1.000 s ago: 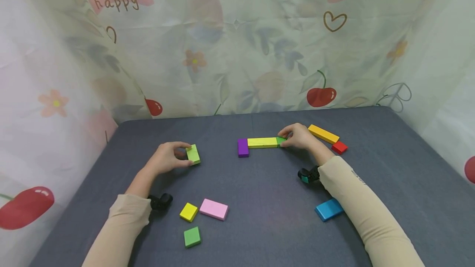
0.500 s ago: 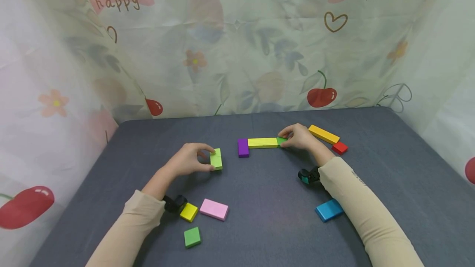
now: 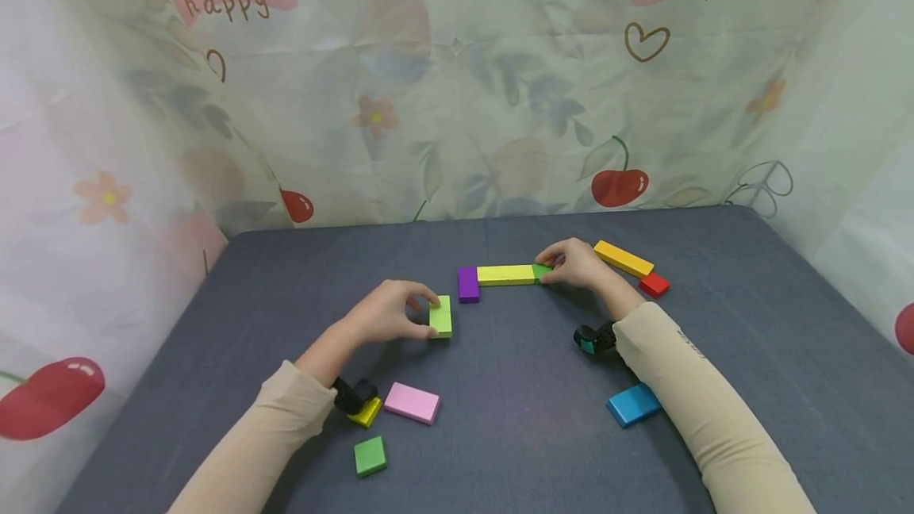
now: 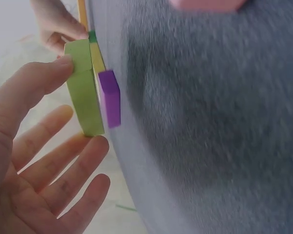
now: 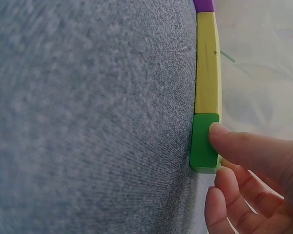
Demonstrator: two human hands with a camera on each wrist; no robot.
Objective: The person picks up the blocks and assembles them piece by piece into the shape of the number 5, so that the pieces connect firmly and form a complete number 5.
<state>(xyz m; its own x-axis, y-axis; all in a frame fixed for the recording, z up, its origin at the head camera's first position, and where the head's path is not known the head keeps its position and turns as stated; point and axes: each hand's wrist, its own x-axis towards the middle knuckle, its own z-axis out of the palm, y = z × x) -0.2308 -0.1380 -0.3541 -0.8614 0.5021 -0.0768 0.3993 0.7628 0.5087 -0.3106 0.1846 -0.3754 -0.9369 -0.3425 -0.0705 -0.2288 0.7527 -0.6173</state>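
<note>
Your lime block [image 3: 441, 317] is left of the long yellow block [image 3: 505, 275] and nearer you, apart from it, looks raised. Left hand [image 3: 393, 312]: thumb and fingers narrowed, pinching lime. Right hand [image 3: 574, 262]: fingers holding the green end block [image 5: 202, 139], butted to long yellow's right end. Purple block [image 3: 468, 285] sits crosswise at its left end, touching.

Progress, my read: purple, long yellow and green end are joined; lime isn't in yet. Rest is loose. Orange block [image 3: 624, 258] and red block [image 3: 654, 285] are right of long yellow, close together; can't tell if touching. Nearer you than long yellow: blue block [image 3: 632, 404] to the right; pink block [image 3: 412, 403], small yellow block [image 3: 366, 412] and green square [image 3: 370, 457] to the left. All on the counter [image 3: 514, 450].

Writing: "happy" twice on the backdrop [image 3: 457, 101], beyond long yellow. Right sleeve [image 3: 685, 387] print unreadable. No brands visible on the blocks.
</note>
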